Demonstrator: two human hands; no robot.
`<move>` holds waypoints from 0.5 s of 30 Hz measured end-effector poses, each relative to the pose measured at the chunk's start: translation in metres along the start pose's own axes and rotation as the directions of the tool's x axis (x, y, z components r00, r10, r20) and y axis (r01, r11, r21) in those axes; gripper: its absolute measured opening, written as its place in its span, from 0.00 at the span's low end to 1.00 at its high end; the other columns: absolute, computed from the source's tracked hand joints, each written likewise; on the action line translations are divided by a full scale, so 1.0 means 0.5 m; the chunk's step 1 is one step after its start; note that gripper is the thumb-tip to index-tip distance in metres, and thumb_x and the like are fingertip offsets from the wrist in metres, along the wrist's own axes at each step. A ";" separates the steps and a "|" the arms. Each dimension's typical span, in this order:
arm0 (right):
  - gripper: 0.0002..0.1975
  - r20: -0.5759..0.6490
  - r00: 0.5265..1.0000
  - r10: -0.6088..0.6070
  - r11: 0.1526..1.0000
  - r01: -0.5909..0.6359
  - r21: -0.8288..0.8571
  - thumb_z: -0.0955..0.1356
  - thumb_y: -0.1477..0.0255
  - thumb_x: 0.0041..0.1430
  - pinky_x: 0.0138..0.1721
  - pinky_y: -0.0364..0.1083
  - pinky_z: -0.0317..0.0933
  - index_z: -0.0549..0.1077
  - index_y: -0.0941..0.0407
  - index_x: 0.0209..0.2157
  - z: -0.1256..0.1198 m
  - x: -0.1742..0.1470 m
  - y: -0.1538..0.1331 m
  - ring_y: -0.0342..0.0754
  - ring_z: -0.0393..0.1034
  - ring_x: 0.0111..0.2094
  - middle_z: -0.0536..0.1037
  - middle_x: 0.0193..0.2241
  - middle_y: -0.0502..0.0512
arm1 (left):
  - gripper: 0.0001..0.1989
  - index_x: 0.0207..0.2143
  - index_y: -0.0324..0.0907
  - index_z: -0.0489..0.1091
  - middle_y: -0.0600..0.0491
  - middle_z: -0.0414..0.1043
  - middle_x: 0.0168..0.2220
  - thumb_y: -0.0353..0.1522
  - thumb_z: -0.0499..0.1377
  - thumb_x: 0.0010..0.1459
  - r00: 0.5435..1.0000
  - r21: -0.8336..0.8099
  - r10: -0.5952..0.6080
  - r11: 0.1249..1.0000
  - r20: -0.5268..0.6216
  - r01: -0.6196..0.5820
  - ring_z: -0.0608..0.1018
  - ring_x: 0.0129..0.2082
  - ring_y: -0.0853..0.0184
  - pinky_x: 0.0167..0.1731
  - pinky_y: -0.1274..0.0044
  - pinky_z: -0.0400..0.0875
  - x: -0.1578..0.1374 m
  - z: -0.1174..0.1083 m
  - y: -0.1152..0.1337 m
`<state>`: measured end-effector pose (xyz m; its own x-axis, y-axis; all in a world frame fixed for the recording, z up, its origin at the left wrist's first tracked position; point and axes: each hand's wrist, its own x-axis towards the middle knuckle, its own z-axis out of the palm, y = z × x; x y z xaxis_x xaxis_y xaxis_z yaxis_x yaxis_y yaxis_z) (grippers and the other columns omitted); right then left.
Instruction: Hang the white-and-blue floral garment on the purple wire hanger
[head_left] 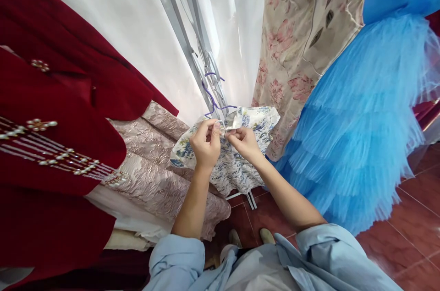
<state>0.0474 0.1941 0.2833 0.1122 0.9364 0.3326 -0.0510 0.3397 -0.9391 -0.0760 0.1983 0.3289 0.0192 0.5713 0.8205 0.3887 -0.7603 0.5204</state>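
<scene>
A small white dress with a blue and yellow print [237, 172] hangs on a purple hanger [213, 101] in front of me. Both hands are at its neckline, close together. With thumb and fingers pinched, my left hand [207, 140] grips the collar edge on the left. My right hand [244, 142] pinches the same edge a little to the right, its fingertips almost meeting the left ones. What exactly lies between the fingertips is too small to make out, though white cloth shows there. The dress's puffed sleeves spread out on either side of my wrists.
A grey metal rack [178, 20] carries the hanger before a white curtain [237, 16]. Red beaded garments [62, 126] and a pink textured dress [154, 181] crowd the left. On the right hang a floral dress [282, 52] and a blue tulle dress [350, 135]. Red tiles [415, 217] cover the floor.
</scene>
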 end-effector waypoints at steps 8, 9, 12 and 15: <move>0.20 -0.004 0.965 0.261 0.921 -0.250 -0.299 0.67 0.62 0.52 0.22 0.43 0.45 0.56 0.53 0.15 -0.027 -0.166 0.251 0.40 0.51 0.18 0.57 0.13 0.45 | 0.11 0.36 0.39 0.72 0.57 0.66 0.23 0.39 0.62 0.62 0.928 -0.272 -0.207 0.954 -0.310 0.122 0.68 0.20 0.75 0.20 0.83 0.62 0.042 -0.095 -0.025; 0.21 -0.022 0.951 0.308 0.900 -0.298 -0.318 0.67 0.60 0.52 0.22 0.43 0.45 0.56 0.53 0.14 -0.034 -0.201 0.285 0.40 0.51 0.17 0.56 0.12 0.45 | 0.12 0.36 0.38 0.72 0.58 0.65 0.22 0.40 0.63 0.60 0.915 -0.277 -0.232 0.950 -0.329 0.142 0.68 0.20 0.75 0.21 0.83 0.62 0.039 -0.115 -0.040; 0.20 -0.029 0.925 0.379 0.894 -0.373 -0.249 0.67 0.55 0.53 0.23 0.43 0.49 0.63 0.55 0.18 -0.055 -0.287 0.356 0.42 0.56 0.18 0.62 0.15 0.47 | 0.15 0.35 0.37 0.73 0.58 0.65 0.22 0.41 0.66 0.57 0.899 -0.251 -0.265 0.951 -0.350 0.182 0.68 0.21 0.75 0.24 0.83 0.65 0.017 -0.171 -0.094; 0.23 0.069 0.916 0.395 0.913 -0.383 -0.141 0.68 0.50 0.54 0.22 0.43 0.50 0.68 0.56 0.23 -0.064 -0.328 0.375 0.42 0.56 0.18 0.63 0.15 0.46 | 0.13 0.32 0.37 0.73 0.57 0.67 0.24 0.38 0.68 0.53 0.849 -0.396 -0.360 0.896 -0.388 0.199 0.70 0.23 0.75 0.28 0.83 0.67 -0.017 -0.210 -0.152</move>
<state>0.0513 0.1013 0.0499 0.0137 0.9981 -0.0606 0.0501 -0.0612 -0.9969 -0.2027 0.2189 0.3072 -0.4806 0.6389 0.6007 -0.0129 -0.6901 0.7236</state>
